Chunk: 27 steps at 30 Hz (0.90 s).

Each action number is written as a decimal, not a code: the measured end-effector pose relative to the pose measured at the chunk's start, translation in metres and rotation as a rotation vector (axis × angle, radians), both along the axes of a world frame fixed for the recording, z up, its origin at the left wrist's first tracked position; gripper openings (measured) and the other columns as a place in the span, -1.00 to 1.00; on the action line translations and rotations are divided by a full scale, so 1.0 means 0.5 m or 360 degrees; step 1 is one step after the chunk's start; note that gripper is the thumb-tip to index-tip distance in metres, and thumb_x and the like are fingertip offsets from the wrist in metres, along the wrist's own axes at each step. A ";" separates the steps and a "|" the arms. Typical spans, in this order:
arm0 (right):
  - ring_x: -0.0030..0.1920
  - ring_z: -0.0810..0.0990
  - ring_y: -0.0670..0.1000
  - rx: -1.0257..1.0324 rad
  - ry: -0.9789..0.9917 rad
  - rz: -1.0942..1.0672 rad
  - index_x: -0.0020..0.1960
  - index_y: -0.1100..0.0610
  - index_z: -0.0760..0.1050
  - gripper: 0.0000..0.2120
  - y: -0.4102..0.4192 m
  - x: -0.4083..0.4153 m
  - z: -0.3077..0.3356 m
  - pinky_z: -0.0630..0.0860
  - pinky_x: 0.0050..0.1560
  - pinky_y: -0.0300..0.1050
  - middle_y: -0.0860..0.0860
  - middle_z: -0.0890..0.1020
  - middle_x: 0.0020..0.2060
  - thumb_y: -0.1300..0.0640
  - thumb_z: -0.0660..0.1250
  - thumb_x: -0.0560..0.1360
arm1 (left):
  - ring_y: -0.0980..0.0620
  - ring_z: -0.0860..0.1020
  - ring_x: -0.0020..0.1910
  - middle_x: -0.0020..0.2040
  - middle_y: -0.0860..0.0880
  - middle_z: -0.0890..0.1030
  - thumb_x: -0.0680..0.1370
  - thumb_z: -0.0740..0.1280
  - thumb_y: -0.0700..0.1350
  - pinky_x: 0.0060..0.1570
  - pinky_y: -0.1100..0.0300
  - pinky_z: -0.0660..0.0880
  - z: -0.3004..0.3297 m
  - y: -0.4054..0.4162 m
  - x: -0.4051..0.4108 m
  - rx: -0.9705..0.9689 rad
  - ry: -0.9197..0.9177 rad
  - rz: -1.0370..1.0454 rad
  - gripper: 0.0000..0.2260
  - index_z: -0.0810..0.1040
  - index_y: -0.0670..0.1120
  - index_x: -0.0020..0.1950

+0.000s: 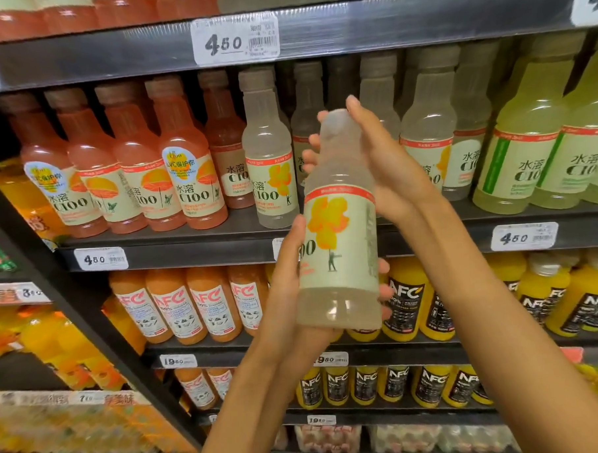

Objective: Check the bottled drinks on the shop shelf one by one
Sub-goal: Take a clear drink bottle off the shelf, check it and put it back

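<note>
Upright, the pale bottle (337, 231) sits gripped between left hand (286, 278) below, right hand (384, 164) above.

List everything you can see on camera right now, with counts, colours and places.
Held C100 bottle: one, cloudy pale, centre, off the shelf.
Pink C100 bottles: about five in front, middle shelf left.
Pale C100 bottles: several, middle shelf centre.
Green C100 bottles: at least two, middle shelf right.
NFC bottles, white labels: four, orange, lower shelf left.
NFC bottles, black labels: several, yellow, lower shelves right.
Price tags: several, white, shelf edges.
Left hand: grip round the bottle's base.
Right hand: grip at neck.
</note>
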State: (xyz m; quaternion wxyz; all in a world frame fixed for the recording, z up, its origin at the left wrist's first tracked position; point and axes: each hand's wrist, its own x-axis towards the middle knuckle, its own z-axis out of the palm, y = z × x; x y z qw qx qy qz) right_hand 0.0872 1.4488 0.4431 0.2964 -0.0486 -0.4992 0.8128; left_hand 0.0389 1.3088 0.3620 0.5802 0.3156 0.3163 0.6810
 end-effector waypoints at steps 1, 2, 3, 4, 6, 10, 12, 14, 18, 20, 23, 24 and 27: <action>-0.16 0.70 0.05 -0.0098 -0.0033 0.0046 0.17 0.14 0.46 -0.69 0.001 -0.001 -0.005 0.65 -0.12 -0.05 0.11 0.62 -0.11 -0.06 0.13 0.62 | -0.11 0.65 -0.23 -0.08 -0.23 0.63 0.53 0.15 0.29 -0.23 0.08 0.59 0.000 -0.001 0.000 0.0018 -0.0111 -0.0059 -0.37 0.50 -0.22 0.28; -0.15 0.70 0.05 -0.0146 -0.0062 0.0055 0.20 0.15 0.46 -0.67 0.001 -0.002 -0.008 0.65 -0.12 -0.04 0.13 0.62 -0.08 -0.07 0.13 0.63 | -0.12 0.65 -0.22 -0.08 -0.24 0.63 0.54 0.14 0.30 -0.21 0.07 0.59 -0.002 -0.001 -0.001 0.0019 -0.0150 -0.0077 -0.36 0.47 -0.24 0.30; -0.17 0.70 0.04 -0.0148 -0.0087 0.0032 0.27 0.17 0.44 -0.63 0.000 -0.004 -0.010 0.65 -0.15 -0.06 0.14 0.61 -0.08 -0.06 0.14 0.63 | -0.13 0.65 -0.19 -0.06 -0.25 0.63 0.54 0.14 0.30 -0.18 0.04 0.60 -0.006 -0.001 -0.003 0.0009 -0.0137 -0.0075 -0.35 0.46 -0.24 0.31; -0.20 0.70 0.02 -0.0119 -0.0100 -0.0011 0.32 0.20 0.40 -0.59 0.000 -0.005 -0.010 0.65 -0.19 -0.09 0.14 0.61 -0.09 -0.05 0.14 0.63 | -0.15 0.66 -0.14 -0.03 -0.26 0.64 0.53 0.14 0.30 -0.13 0.01 0.61 -0.013 -0.001 -0.005 -0.0001 -0.0092 -0.0052 -0.35 0.48 -0.22 0.31; -0.25 0.67 0.00 -0.0002 -0.0096 -0.0086 0.32 0.19 0.40 -0.62 -0.001 -0.005 -0.006 0.64 -0.21 -0.10 0.12 0.61 -0.13 -0.03 0.16 0.63 | -0.18 0.63 0.03 0.10 -0.27 0.62 0.52 0.15 0.30 0.06 -0.10 0.57 -0.026 -0.002 -0.009 -0.0031 0.0084 0.0077 -0.40 0.53 -0.14 0.31; -0.28 0.64 0.01 0.0292 -0.0175 -0.0245 0.06 0.10 0.46 -0.80 -0.004 -0.001 0.000 0.62 -0.14 -0.03 0.07 0.61 -0.21 -0.03 0.17 0.62 | -0.16 0.63 0.03 0.13 -0.24 0.63 0.43 0.21 0.32 0.07 -0.07 0.57 -0.038 -0.010 -0.015 -0.0067 0.0310 0.0233 -0.42 0.56 -0.02 0.28; -0.28 0.66 -0.01 0.0335 -0.0188 -0.0292 0.05 0.08 0.46 -0.81 -0.004 -0.001 -0.003 0.63 -0.16 -0.05 0.06 0.62 -0.21 -0.03 0.19 0.61 | -0.12 0.65 -0.05 0.09 -0.22 0.65 0.39 0.25 0.33 -0.05 0.00 0.60 -0.038 -0.013 -0.018 -0.0067 0.0312 0.0269 -0.42 0.58 -0.01 0.25; -0.28 0.66 -0.01 0.0253 -0.0140 -0.0246 0.06 0.10 0.48 -0.80 -0.002 -0.003 -0.006 0.64 -0.18 -0.08 0.06 0.62 -0.22 -0.03 0.23 0.60 | -0.09 0.65 -0.13 0.04 -0.20 0.66 0.40 0.27 0.29 -0.15 0.05 0.59 -0.033 -0.013 -0.019 -0.0031 0.0226 0.0213 -0.46 0.60 -0.01 0.22; -0.23 0.65 -0.02 -0.0131 0.0047 0.0042 0.18 0.13 0.45 -0.70 0.003 -0.008 -0.016 0.63 -0.15 -0.11 0.06 0.63 -0.23 -0.06 0.22 0.59 | -0.07 0.60 -0.27 -0.06 -0.22 0.60 0.47 0.28 0.22 -0.28 0.12 0.56 -0.007 -0.015 -0.005 0.0078 -0.0273 -0.0180 -0.39 0.45 -0.23 0.30; -0.23 0.64 -0.02 -0.0273 0.0123 0.0168 0.14 0.14 0.44 -0.71 0.000 -0.012 -0.024 0.63 -0.11 -0.12 0.07 0.63 -0.24 -0.07 0.19 0.60 | -0.09 0.59 -0.23 -0.05 -0.22 0.57 0.49 0.29 0.19 -0.23 0.11 0.57 -0.002 -0.014 0.005 0.0134 -0.0485 -0.0334 -0.39 0.40 -0.28 0.29; -0.29 0.60 -0.05 -0.0340 0.0140 0.0212 0.05 0.14 0.43 -0.73 -0.006 -0.017 -0.034 0.59 -0.14 -0.15 0.04 0.57 -0.29 -0.07 0.16 0.61 | -0.12 0.62 -0.17 -0.03 -0.25 0.58 0.52 0.26 0.23 -0.15 0.04 0.59 -0.008 -0.011 0.007 0.0097 -0.0515 -0.0350 -0.38 0.44 -0.30 0.28; -0.32 0.59 -0.05 -0.0336 0.0133 0.0208 0.05 0.13 0.42 -0.74 -0.006 -0.017 -0.033 0.59 -0.18 -0.17 0.04 0.55 -0.30 -0.07 0.17 0.61 | -0.13 0.64 -0.13 0.00 -0.25 0.61 0.53 0.22 0.27 -0.10 0.01 0.60 -0.017 -0.011 0.003 0.0035 -0.0339 -0.0271 -0.36 0.47 -0.28 0.29; -0.32 0.58 -0.03 -0.0101 0.0021 0.0030 0.09 0.13 0.41 -0.75 0.005 -0.007 -0.023 0.59 -0.26 -0.14 0.04 0.56 -0.29 -0.06 0.21 0.60 | -0.07 0.64 0.07 0.12 -0.13 0.66 0.48 0.16 0.32 0.07 0.00 0.56 -0.029 -0.013 -0.013 -0.0154 0.0266 0.0098 -0.48 0.56 0.04 0.26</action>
